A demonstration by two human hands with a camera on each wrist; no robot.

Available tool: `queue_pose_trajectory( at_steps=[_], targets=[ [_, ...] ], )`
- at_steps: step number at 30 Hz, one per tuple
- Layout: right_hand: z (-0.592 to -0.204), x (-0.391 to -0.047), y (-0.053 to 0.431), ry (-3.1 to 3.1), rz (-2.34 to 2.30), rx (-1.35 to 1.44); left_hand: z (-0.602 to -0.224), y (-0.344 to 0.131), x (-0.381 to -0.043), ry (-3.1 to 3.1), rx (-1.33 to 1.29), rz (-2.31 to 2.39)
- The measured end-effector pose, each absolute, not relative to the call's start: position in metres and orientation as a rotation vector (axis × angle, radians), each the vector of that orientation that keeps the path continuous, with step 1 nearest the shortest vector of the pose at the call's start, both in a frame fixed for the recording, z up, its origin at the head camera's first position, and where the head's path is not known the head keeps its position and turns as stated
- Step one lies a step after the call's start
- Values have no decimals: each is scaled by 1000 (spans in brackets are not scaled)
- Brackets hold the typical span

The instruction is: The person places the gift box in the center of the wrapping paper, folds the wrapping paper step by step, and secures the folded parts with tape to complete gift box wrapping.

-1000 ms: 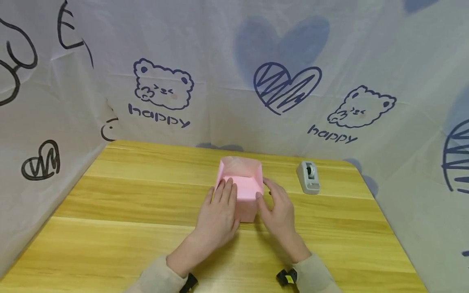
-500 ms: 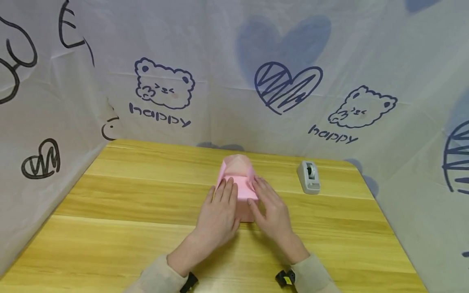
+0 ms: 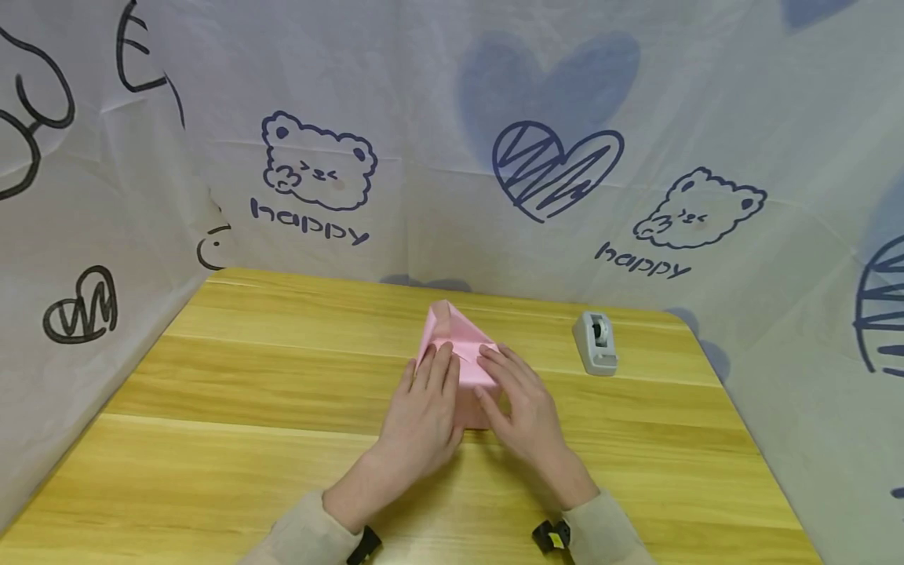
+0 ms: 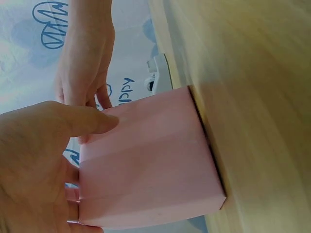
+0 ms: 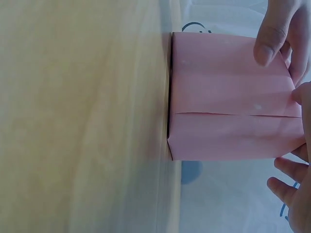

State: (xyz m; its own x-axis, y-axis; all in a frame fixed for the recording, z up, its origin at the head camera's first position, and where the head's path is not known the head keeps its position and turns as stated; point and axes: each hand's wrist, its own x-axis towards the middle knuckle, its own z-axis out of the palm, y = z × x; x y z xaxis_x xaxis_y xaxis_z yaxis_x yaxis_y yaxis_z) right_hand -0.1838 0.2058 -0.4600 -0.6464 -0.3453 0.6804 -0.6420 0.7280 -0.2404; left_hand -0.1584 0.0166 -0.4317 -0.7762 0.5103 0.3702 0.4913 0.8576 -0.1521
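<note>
A box covered in pink paper point(image 3: 473, 410) stands on the table, its paper rising to a folded peak point(image 3: 442, 318) at the far left of the top. My left hand point(image 3: 421, 408) lies over the left part of the top with straight fingers. In the left wrist view its thumb point(image 4: 95, 121) rests against the near face. My right hand point(image 3: 528, 404) presses the right side's paper inward and down onto the top with extended fingers; its thumb is at the near top edge. A seam crosses the pink box point(image 5: 233, 97) in the right wrist view.
A grey tape dispenser point(image 3: 595, 343) stands on the wooden table point(image 3: 247, 377) to the right of the box, near the back edge. A white cloth point(image 3: 438, 102) printed with bears and hearts hangs behind and at the sides.
The right hand has moved left and over the top, folding the right side's paper inward. The far paper has gone from an upright wall to a slanted peak. The left hand stays put.
</note>
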Motion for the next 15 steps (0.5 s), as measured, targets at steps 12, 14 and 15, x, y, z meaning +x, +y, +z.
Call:
queue_pose_trajectory(
  at_steps=[12,14,15],
  targets=[
    [-460,-184,208,-2309,615,760,-430,14,-159,-2633,-785,133],
    [-460,-185,210,-2307,607,770,-430,15,-160,-2630,-783,113],
    [-459,-185,211,-2295,614,772,-430,15,-160,-2628,-782,103]
  ],
)
